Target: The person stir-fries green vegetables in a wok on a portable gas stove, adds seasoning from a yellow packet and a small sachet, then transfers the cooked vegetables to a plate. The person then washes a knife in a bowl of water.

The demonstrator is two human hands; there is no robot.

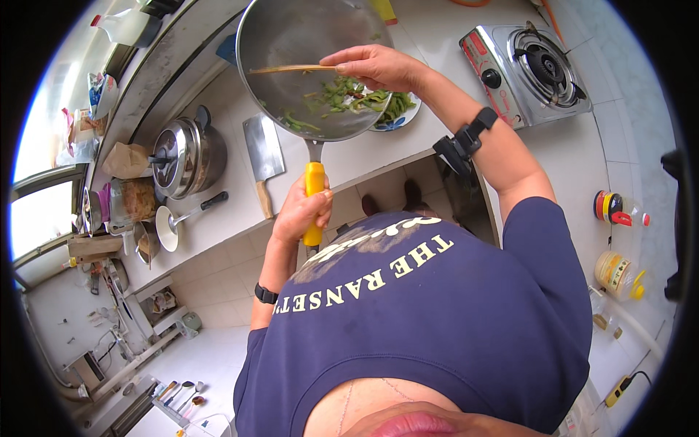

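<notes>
My left hand [297, 211] is wrapped round the yellow handle of a grey metal wok [280, 40]. The wok is tilted over a plate [412, 116] with a blue-patterned rim, and its side hides most of the plate. Strips of cut green vegetable [338, 95] lie in the wok near its right edge, and more are heaped on the plate. Pinched in my right hand [382, 67] are wooden chopsticks [287, 69], reaching left across the wok above the vegetable.
A cleaver [263, 149] with a wooden handle lies on the counter left of the wok. Further left stand a lidded steel pot [207, 156] and a white ladle [167, 229]. A gas stove [510, 80] sits at the right. Oil bottles [615, 273] stand at the far right.
</notes>
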